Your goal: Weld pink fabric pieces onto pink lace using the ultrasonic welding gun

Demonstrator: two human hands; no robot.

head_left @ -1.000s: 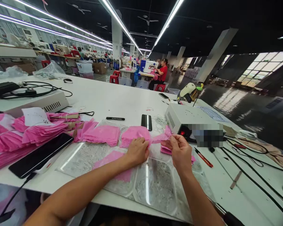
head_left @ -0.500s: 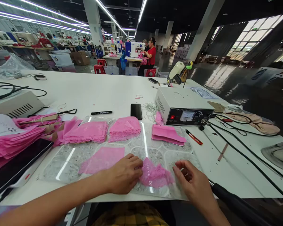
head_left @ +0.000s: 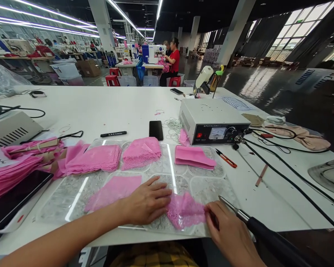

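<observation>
A pink lace-edged fabric piece lies on a clear sheet in front of me. My left hand rests with its fingers stretched flat, fingertips at the piece's left edge. At the right edge, my right hand is closed in a pinch on the fabric. Just beside that hand is a black-handled tool with a pointed metal tip; the hand hides part of it. A flat pink panel lies partly behind my left forearm.
Pink fabric stacks and folded pink cloth line the sheet's far side. Behind them are a phone, a marker and a metal control box. Orange snips and black cables lie right. A person sits sewing beyond.
My left hand's fingers have uncurled and flattened. My right hand has moved to the fabric's right edge and pinched it. The piece looks more spread, and the tool's tip now shows.
</observation>
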